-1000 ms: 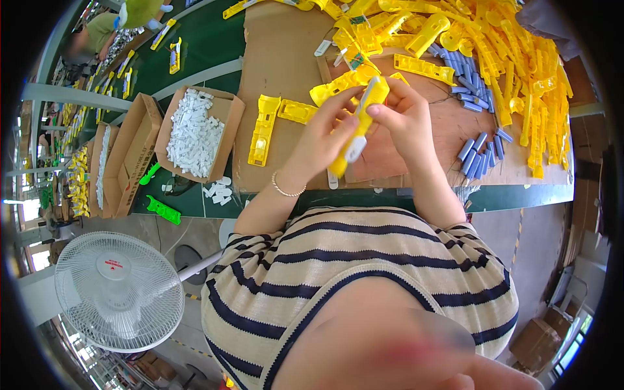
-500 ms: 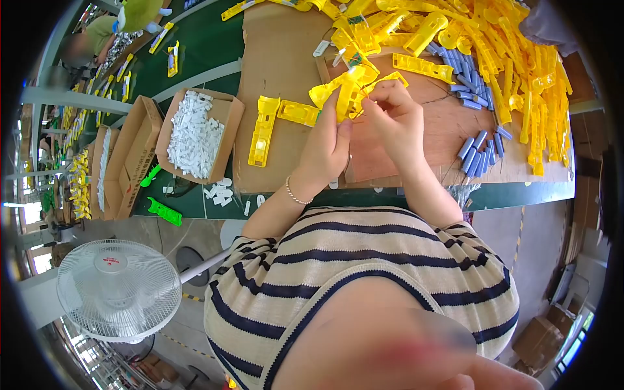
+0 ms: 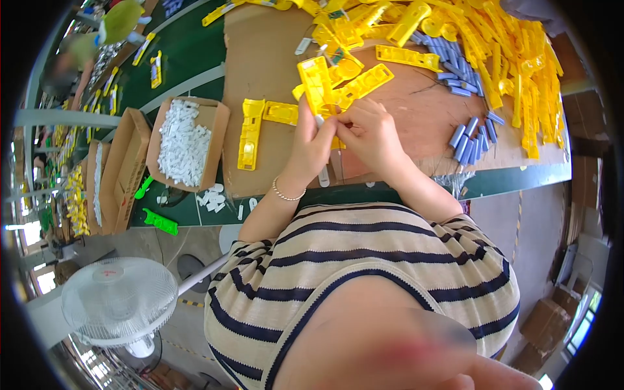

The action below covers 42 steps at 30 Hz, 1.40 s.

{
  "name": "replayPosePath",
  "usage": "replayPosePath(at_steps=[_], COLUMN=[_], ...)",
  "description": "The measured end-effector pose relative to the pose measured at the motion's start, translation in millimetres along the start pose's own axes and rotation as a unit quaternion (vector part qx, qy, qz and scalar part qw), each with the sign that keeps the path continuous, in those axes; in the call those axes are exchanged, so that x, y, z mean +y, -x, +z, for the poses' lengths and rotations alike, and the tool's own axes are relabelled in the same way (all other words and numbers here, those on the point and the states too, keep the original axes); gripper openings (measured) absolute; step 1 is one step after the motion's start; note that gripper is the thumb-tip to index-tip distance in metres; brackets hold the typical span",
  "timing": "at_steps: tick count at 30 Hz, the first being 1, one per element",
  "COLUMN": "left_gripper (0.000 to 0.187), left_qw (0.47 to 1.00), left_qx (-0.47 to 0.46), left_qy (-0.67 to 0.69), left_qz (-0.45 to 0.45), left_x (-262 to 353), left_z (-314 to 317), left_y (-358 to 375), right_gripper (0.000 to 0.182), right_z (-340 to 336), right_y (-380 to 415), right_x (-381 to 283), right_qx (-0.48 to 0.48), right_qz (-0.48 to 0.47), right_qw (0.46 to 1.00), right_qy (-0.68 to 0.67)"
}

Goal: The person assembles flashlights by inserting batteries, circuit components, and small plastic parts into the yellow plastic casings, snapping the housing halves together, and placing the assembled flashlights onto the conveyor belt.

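My left hand (image 3: 311, 148) is closed around the lower part of a yellow plastic housing (image 3: 316, 79), which stands tilted up above the cardboard. At its lower end, a small whitish piece (image 3: 319, 120) shows by my left fingers. My right hand (image 3: 376, 134) is pinched beside that end, fingertips touching my left thumb; what lies between them is hidden. Just behind my right hand is another yellow housing (image 3: 369, 83). Two more, an upright one (image 3: 249, 135) and a sideways one (image 3: 281, 113), lie left of my left hand.
A big heap of yellow parts (image 3: 513, 71) covers the back right. Blue cylinders lie in an upper group (image 3: 455, 65) and a nearer group (image 3: 469, 143). At left stands a cardboard box (image 3: 220, 140) of white pieces, with a green part (image 3: 160, 221) near the edge and a fan (image 3: 118, 300) below.
The yellow housing in my left hand has turned its long face up into view. My right hand has come down and inward, from the wires to the housing's lower end. The view shifted slightly.
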<state>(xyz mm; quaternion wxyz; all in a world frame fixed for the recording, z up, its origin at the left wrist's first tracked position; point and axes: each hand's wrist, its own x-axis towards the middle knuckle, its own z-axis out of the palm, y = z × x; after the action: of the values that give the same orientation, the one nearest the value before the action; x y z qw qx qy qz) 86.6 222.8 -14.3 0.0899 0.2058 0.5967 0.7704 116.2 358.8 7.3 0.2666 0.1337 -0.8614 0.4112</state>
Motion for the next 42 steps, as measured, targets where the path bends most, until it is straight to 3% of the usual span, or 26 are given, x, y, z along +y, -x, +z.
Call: replayPosePath(at_steps=[3, 6, 12, 18, 24, 36, 39, 40, 41, 42], left_gripper=[0.049, 0.047, 0.049, 0.050, 0.053, 0.045, 0.041, 0.040, 0.040, 0.039], left_qw=[1.000, 1.000, 0.998, 0.998, 1.000, 1.000, 0.998, 0.997, 0.996, 0.996], left_qx=[-0.002, -0.004, -0.044, -0.038, -0.008, -0.018, -0.033, -0.040, -0.045, -0.049], left_qy=[0.019, -0.023, -0.039, -0.032, -0.015, -0.002, 0.015, 0.026, 0.041, 0.056], left_qz=[-0.011, 0.008, 0.032, 0.041, 0.003, -0.015, -0.051, -0.068, -0.060, -0.051], left_x=[3, 5, 10, 5, -7, -11, -13, -14, -14, -14], left_z=[3, 3, -3, -2, 0, 9, 4, 1, -1, -3], left_y=[1, 1, -1, 1, 1, -1, 2, 3, 3, 3], right_gripper=[0.008, 0.007, 0.006, 0.007, 0.008, 0.007, 0.010, 0.017, 0.025, 0.024], right_z=[-4, -9, -10, -11, -9, -19, -39, -62, -84, -100], right_y=[0, 1, -5, -5, -1, 7, 4, 6, 2, 2], right_x=[2, -9, -15, -9, -6, 9, 17, 23, 27, 57], right_qx=[-0.012, -0.015, 0.031, -0.037, -0.038, -0.092, -0.092, -0.100, -0.113, -0.056], right_qz=[-0.011, 0.128, 0.194, 0.037, -0.009, -0.042, -0.093, 0.004, 0.248, 0.245], right_qw=[1.000, 0.981, 0.965, 0.996, 0.999, 0.994, 0.991, 0.995, 0.962, 0.962], right_qy=[-0.012, -0.144, -0.175, -0.072, 0.029, 0.039, -0.029, 0.017, 0.000, 0.104])
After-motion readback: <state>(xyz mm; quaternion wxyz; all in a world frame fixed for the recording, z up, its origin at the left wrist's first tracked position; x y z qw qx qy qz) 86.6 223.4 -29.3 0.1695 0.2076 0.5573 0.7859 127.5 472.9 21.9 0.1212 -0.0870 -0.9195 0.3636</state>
